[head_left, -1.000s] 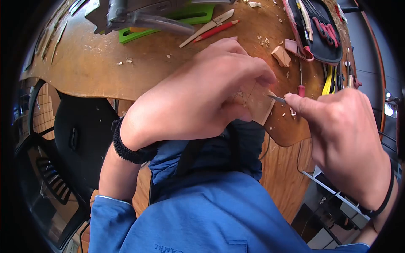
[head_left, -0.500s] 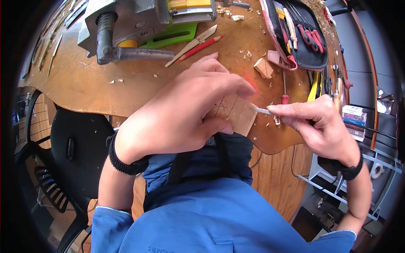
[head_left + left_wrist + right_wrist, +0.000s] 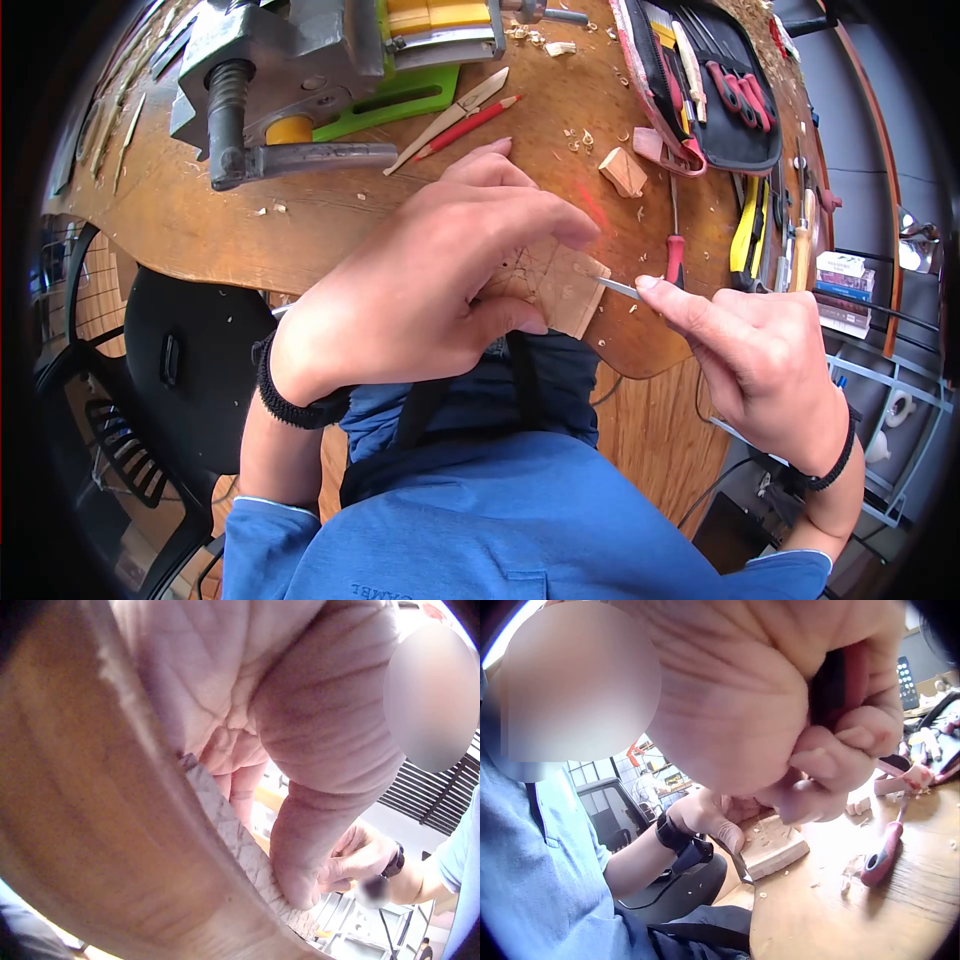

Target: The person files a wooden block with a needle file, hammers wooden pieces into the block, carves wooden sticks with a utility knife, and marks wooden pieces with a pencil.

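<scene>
My left hand [image 3: 420,270] holds a flat wooden block [image 3: 575,290] at the table's front edge, its thumb along the near side. Dark drawn lines cross the block's upper face, partly covered by the fingers. In my right hand [image 3: 755,350] is a carving tool, its thin metal blade [image 3: 617,288] reaching left to the block's right edge. The right wrist view shows the tool's red and black handle [image 3: 855,679] inside the curled fingers. From the left wrist, the left thumb [image 3: 300,862] presses the block's pale, rough edge [image 3: 240,847].
A metal vise [image 3: 290,75] stands at the back left, beside a red pencil [image 3: 470,127] and a wooden strip [image 3: 440,125]. A tool pouch [image 3: 740,140], a small wood piece [image 3: 623,173], a red-handled tool [image 3: 675,250] and shavings lie right. A black chair [image 3: 190,350] stands left.
The head view has shifted, showing more of the vise. My right hand has turned and its blade still meets the block's right side. The left hand keeps its hold on the block.
</scene>
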`<action>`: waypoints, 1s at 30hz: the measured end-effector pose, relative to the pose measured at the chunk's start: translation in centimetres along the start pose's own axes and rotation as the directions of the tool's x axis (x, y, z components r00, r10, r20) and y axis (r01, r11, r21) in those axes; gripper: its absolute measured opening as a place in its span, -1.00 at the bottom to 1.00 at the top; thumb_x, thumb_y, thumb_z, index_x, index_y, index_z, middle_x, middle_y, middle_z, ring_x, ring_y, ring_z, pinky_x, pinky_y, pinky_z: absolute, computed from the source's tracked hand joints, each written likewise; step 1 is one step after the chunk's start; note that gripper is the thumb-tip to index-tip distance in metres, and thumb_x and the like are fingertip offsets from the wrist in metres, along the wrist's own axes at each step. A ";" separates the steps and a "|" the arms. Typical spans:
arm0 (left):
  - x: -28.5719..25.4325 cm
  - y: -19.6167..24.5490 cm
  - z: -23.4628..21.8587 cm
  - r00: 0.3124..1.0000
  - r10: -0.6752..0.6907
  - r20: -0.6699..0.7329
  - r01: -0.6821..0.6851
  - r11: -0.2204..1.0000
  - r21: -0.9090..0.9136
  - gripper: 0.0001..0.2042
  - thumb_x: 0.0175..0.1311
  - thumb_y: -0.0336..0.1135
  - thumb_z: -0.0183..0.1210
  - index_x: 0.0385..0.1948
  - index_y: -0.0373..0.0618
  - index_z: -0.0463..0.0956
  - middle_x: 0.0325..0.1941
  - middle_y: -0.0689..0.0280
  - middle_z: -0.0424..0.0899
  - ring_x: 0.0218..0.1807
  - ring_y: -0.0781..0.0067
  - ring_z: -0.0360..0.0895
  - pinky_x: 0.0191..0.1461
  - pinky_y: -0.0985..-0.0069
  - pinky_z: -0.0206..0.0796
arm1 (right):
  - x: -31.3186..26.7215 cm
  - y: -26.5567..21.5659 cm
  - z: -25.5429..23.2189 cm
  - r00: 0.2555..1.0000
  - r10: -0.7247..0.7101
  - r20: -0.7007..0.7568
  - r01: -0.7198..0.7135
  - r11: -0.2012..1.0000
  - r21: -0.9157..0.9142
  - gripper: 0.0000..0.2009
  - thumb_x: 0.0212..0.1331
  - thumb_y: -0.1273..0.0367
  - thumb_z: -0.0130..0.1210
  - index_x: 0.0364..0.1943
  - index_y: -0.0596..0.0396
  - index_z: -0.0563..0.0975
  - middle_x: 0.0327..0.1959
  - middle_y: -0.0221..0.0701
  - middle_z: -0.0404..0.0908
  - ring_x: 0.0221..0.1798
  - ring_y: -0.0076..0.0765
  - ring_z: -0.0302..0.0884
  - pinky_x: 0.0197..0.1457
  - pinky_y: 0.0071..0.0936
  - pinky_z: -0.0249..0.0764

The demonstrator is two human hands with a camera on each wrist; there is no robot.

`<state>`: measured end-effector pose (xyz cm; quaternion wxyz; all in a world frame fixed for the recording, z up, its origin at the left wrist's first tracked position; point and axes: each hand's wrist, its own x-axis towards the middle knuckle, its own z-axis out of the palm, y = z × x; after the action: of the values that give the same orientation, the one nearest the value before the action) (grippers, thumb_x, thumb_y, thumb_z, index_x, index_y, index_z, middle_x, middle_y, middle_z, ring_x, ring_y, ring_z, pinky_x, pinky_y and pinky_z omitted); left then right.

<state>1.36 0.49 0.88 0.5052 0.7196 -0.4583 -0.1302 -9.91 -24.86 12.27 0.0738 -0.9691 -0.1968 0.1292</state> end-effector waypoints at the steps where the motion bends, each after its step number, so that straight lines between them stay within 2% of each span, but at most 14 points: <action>1: 0.0 0.0 0.0 1.000 -0.015 0.000 0.015 1.000 -0.017 -0.34 -0.15 -0.44 0.63 0.17 -0.11 0.71 -0.03 0.24 0.80 0.06 0.10 0.62 0.13 0.21 0.51 | 0.1 -0.1 0.0 1.000 -0.002 -0.001 0.002 1.000 0.000 -0.50 0.15 0.65 0.28 0.22 0.03 0.74 -0.61 -0.33 0.50 -0.58 -0.17 0.53 -0.47 -0.20 0.37; 4: 0.0 0.0 0.1 1.000 -0.010 -0.004 0.010 1.000 -0.014 -0.34 -0.16 -0.44 0.64 0.16 -0.11 0.71 -0.03 0.24 0.79 0.05 0.10 0.61 0.09 0.22 0.51 | 0.3 -0.6 -0.1 1.000 0.000 -0.016 0.000 1.000 -0.026 -0.50 0.14 0.62 0.31 0.23 0.01 0.74 -0.63 -0.35 0.45 -0.59 -0.17 0.51 -0.50 -0.17 0.34; 7: 0.1 0.0 0.2 1.000 -0.004 -0.007 0.004 1.000 -0.008 -0.34 -0.16 -0.44 0.63 0.16 -0.12 0.71 -0.03 0.23 0.79 0.04 0.09 0.60 0.11 0.21 0.51 | 0.6 -2.7 -1.1 0.996 0.079 0.049 -0.073 0.990 -0.117 -0.49 0.12 0.60 0.27 0.22 0.02 0.73 -0.64 -0.37 0.42 -0.61 -0.15 0.48 -0.50 -0.12 0.27; 9: 0.1 0.0 0.1 1.000 0.001 -0.006 -0.001 1.000 -0.008 -0.34 -0.16 -0.44 0.63 0.16 -0.12 0.71 -0.03 0.23 0.79 0.04 0.09 0.60 0.13 0.21 0.50 | 1.2 -4.4 -1.7 0.989 0.126 0.081 -0.101 0.959 -0.266 -0.49 0.10 0.57 0.22 0.22 0.03 0.74 -0.64 -0.37 0.37 -0.62 -0.10 0.43 -0.49 -0.08 0.21; 10: 0.1 0.0 0.1 1.000 0.009 -0.007 -0.009 1.000 -0.007 -0.34 -0.16 -0.44 0.63 0.16 -0.12 0.71 -0.03 0.24 0.79 0.04 0.09 0.60 0.15 0.21 0.50 | 1.6 -5.0 -1.9 0.989 0.129 0.077 -0.104 0.959 -0.263 -0.49 0.10 0.57 0.22 0.22 0.03 0.74 -0.64 -0.37 0.37 -0.62 -0.10 0.43 -0.49 -0.08 0.21; 12: 0.1 -0.2 0.2 1.000 0.010 -0.002 -0.010 1.000 -0.011 -0.34 -0.16 -0.44 0.63 0.16 -0.12 0.71 -0.02 0.24 0.79 0.04 0.09 0.59 0.17 0.21 0.49 | 2.3 -5.7 -2.0 0.989 0.105 0.100 -0.061 0.927 -0.371 -0.50 0.09 0.55 0.18 0.20 0.04 0.74 -0.64 -0.34 0.34 -0.62 -0.06 0.41 -0.48 -0.07 0.17; 14: 0.1 -0.2 0.2 1.000 0.008 -0.001 -0.008 1.000 -0.017 -0.34 -0.16 -0.43 0.63 0.16 -0.12 0.71 -0.02 0.24 0.79 0.04 0.09 0.59 0.18 0.21 0.49 | 3.0 -4.9 -2.2 0.989 0.094 0.118 -0.050 0.941 -0.334 -0.52 0.11 0.55 0.20 0.18 0.06 0.74 -0.63 -0.30 0.40 -0.60 -0.02 0.47 -0.46 -0.05 0.25; 17: 0.0 -0.3 0.3 1.000 0.012 -0.016 -0.012 1.000 -0.027 -0.34 -0.17 -0.44 0.63 0.16 -0.12 0.71 -0.01 0.25 0.80 0.04 0.09 0.59 0.20 0.21 0.48 | 2.6 -3.1 -2.0 0.987 0.107 0.118 -0.104 0.994 -0.030 -0.53 0.10 0.63 0.25 0.17 0.12 0.74 -0.61 -0.23 0.51 -0.54 0.02 0.56 -0.41 -0.03 0.40; 18: 0.0 -0.2 0.2 1.000 0.007 -0.013 -0.007 0.999 -0.032 -0.34 -0.18 -0.44 0.63 0.15 -0.12 0.71 -0.01 0.25 0.80 0.04 0.09 0.59 0.20 0.21 0.48 | 2.1 -2.8 -1.4 0.987 0.104 0.124 -0.101 0.994 -0.035 -0.53 0.10 0.63 0.25 0.17 0.12 0.74 -0.61 -0.23 0.51 -0.54 0.02 0.56 -0.41 -0.03 0.40; 21: -0.2 -0.4 0.2 1.000 0.005 -0.027 -0.005 0.999 -0.035 -0.34 -0.18 -0.46 0.62 0.16 -0.12 0.71 0.00 0.25 0.80 0.05 0.09 0.59 0.20 0.21 0.49 | -0.1 -2.6 1.8 0.987 0.153 -0.048 -0.149 0.986 0.076 -0.39 0.08 0.72 0.26 0.31 0.10 0.70 -0.62 -0.26 0.42 -0.60 -0.11 0.47 -0.46 -0.19 0.40; 22: -0.2 -0.5 0.2 0.999 0.013 -0.037 -0.014 1.000 -0.026 -0.34 -0.17 -0.47 0.62 0.16 -0.11 0.71 0.00 0.25 0.80 0.06 0.09 0.59 0.20 0.21 0.49 | -0.4 -2.0 3.1 0.987 0.152 -0.047 -0.149 0.986 0.074 -0.39 0.08 0.72 0.26 0.31 0.10 0.70 -0.62 -0.26 0.42 -0.60 -0.11 0.47 -0.46 -0.19 0.40; 25: 0.0 -0.3 0.2 0.999 0.025 -0.037 -0.025 1.000 0.015 -0.34 -0.16 -0.47 0.61 0.16 -0.10 0.71 0.00 0.25 0.80 0.08 0.07 0.60 0.21 0.20 0.49 | -1.3 0.0 7.1 0.948 0.024 -0.318 0.006 0.995 0.096 -0.27 -0.10 0.68 0.25 0.35 0.07 0.70 -0.60 -0.42 0.24 -0.66 -0.28 0.35 -0.53 -0.24 0.38; 29: 0.1 0.0 0.1 1.000 -0.012 -0.023 0.012 1.000 0.006 -0.35 -0.15 -0.48 0.62 0.17 -0.10 0.72 0.00 0.26 0.80 0.09 0.07 0.61 0.20 0.20 0.48 | -1.2 2.2 9.3 0.902 -0.042 -0.430 0.114 0.983 0.144 -0.27 -0.09 0.69 0.25 0.35 0.08 0.70 -0.60 -0.42 0.24 -0.66 -0.29 0.35 -0.53 -0.25 0.36; 30: 0.1 0.2 0.0 0.999 -0.033 -0.013 0.033 0.999 -0.006 -0.35 -0.15 -0.47 0.62 0.17 -0.09 0.72 -0.01 0.26 0.80 0.09 0.07 0.62 0.29 0.14 0.46 | -1.2 2.3 9.0 0.899 -0.035 -0.436 0.112 0.982 0.151 -0.27 -0.10 0.69 0.25 0.35 0.07 0.70 -0.60 -0.42 0.23 -0.66 -0.30 0.34 -0.54 -0.25 0.36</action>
<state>1.32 0.37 1.05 0.5082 0.7263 -0.4427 -0.1350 -12.68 -26.60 3.51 0.2036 -0.9554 -0.2003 -0.0746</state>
